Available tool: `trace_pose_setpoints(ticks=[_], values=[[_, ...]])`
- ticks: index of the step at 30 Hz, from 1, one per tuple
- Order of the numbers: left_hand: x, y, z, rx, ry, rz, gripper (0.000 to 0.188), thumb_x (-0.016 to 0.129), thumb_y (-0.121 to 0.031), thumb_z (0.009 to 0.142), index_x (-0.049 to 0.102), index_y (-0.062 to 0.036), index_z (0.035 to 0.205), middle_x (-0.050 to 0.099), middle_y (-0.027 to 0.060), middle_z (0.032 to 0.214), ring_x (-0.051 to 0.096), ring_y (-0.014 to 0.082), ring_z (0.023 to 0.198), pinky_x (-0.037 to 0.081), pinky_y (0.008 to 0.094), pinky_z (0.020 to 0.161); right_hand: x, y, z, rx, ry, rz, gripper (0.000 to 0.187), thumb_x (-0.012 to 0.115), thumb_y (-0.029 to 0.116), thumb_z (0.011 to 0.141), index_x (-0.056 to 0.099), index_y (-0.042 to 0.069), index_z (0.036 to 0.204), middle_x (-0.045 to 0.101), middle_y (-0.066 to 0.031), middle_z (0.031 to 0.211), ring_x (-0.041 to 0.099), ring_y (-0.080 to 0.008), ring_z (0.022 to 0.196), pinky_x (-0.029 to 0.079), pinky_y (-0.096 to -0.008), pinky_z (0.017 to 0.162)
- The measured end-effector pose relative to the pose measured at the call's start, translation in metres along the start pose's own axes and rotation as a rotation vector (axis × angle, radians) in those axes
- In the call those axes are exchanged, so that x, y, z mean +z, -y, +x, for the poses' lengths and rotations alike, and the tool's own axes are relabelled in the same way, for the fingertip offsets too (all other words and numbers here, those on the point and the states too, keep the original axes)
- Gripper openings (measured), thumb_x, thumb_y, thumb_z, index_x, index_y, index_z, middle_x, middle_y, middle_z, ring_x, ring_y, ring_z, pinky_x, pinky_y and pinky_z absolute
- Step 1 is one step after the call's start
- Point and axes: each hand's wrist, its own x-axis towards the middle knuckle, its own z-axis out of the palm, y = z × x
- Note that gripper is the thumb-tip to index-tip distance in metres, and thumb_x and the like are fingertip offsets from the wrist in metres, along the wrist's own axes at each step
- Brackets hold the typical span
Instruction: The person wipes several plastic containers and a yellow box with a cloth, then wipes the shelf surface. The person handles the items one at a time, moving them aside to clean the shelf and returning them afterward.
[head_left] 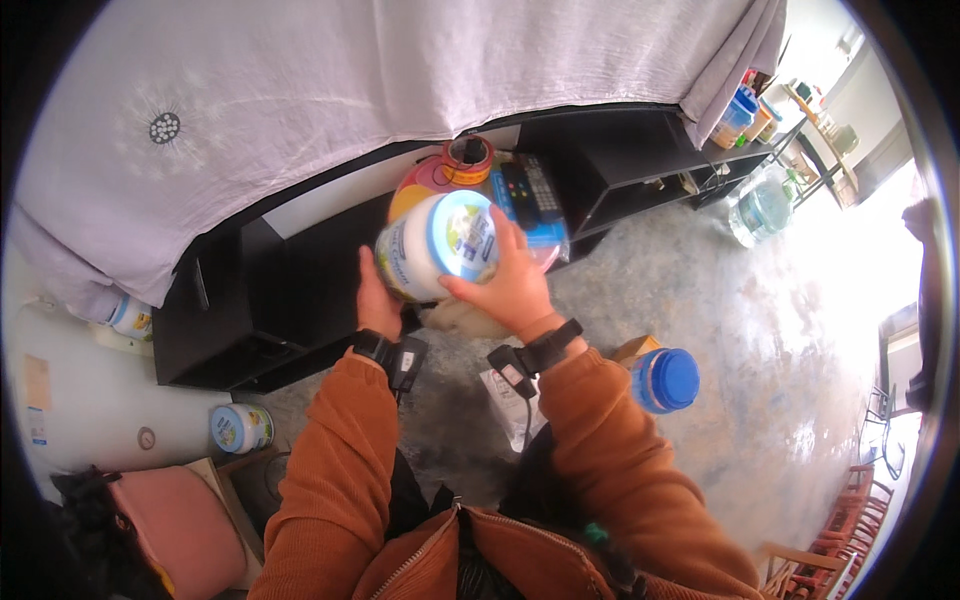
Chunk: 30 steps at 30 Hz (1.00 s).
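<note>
Between my two hands is a white plastic tub (pixel 408 255) with a light blue lid, tilted so that the lid faces right and towards me. My left hand (pixel 378 298) cups its lower left side. Fingers of my right hand (pixel 515 280) curl over the lid's right edge, with the thumb against its lower rim. Just beyond the tub, on a partly hidden colourful surface, are a reddish-orange ring like a tape roll (pixel 467 168), a black remote control (pixel 537 188) and a blue item (pixel 503 192).
A low black cabinet (pixel 630 135) runs along the wall under a pale cloth (pixel 300 70). Around me on the floor stand a blue-lidded jar (pixel 668 380), a white packet (pixel 508 400) and another tub (pixel 242 428). A clear water jug (pixel 763 212) stands far right; a pink cushion (pixel 180 525) lies near left.
</note>
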Motion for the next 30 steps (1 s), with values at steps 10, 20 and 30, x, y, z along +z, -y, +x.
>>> trace_pose_setpoints(ticks=[10,20,30], values=[[0.019,-0.043,-0.068,-0.241,0.534,-0.118,0.087,0.031,-0.079,0.093,0.033,-0.0185,0.156,0.038,0.0127,0.158,0.038,0.0332,0.145,0.033,0.0553,0.117,-0.041,0.045,-0.016,-0.313,0.119,0.011,0.118,0.091,0.049,0.059,0.034,0.005,0.152,0.048,-0.0227,0.142,0.060,-0.0397,0.118,0.051,-0.0417,0.097],[0.013,-0.050,-0.094,-0.136,0.433,-0.239,0.084,0.037,-0.076,0.093,0.038,-0.0176,0.154,0.041,0.0118,0.156,0.039,0.0342,0.143,0.033,0.0566,0.116,-0.041,0.065,-0.024,-0.308,0.192,0.104,0.123,0.094,0.028,0.060,0.022,0.002,0.156,0.041,-0.0254,0.149,0.053,-0.0390,0.130,0.046,-0.0402,0.106],[0.007,-0.055,-0.099,-0.163,0.370,-0.342,0.078,0.037,-0.076,0.091,0.047,-0.0234,0.148,0.046,0.0083,0.152,0.043,0.0345,0.139,0.037,0.0591,0.110,-0.090,0.066,-0.004,0.040,0.127,0.316,0.070,0.080,0.011,0.076,0.053,0.000,0.139,0.071,-0.0145,0.115,0.067,-0.0188,0.103,0.053,-0.0301,0.091]])
